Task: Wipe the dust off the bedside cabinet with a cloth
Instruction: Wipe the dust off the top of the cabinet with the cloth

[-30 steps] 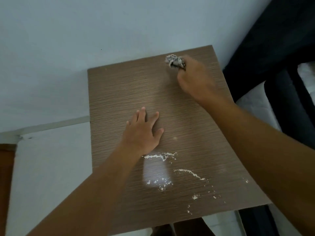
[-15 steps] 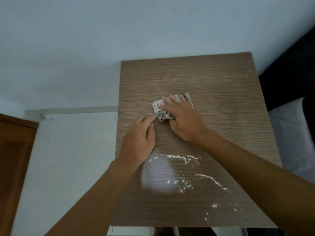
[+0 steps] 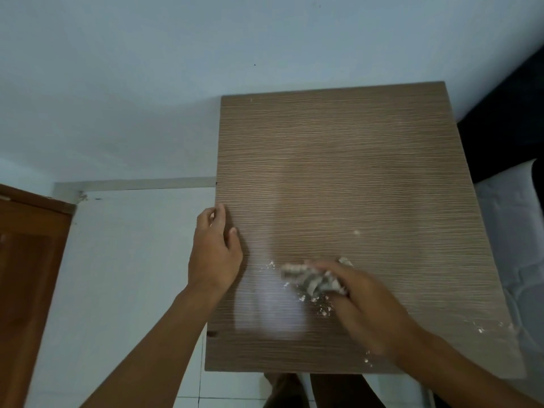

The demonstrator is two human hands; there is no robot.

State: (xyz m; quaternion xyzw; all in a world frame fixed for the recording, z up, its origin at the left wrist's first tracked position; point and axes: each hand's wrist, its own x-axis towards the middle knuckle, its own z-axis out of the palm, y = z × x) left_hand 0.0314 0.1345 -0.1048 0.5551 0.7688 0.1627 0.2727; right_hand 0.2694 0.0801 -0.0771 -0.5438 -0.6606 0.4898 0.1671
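As the right hand (image 3: 368, 304) clutched the cloth (image 3: 312, 279) near-centre on the cabinet (image 3: 353, 157) and the left hand (image 3: 213, 254) held its left edge, a hard sweep risked scattering dust (image 3: 322, 312) onto the floor (image 3: 117, 290).

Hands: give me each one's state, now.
Left hand: grips the cabinet at its left edge.
Right hand: holds the cloth, blurred.

right hand (image 3: 362, 301) pressing crumpled cloth (image 3: 315, 279) on cabinet top (image 3: 353, 160), left hand (image 3: 215, 251) gripping its edge
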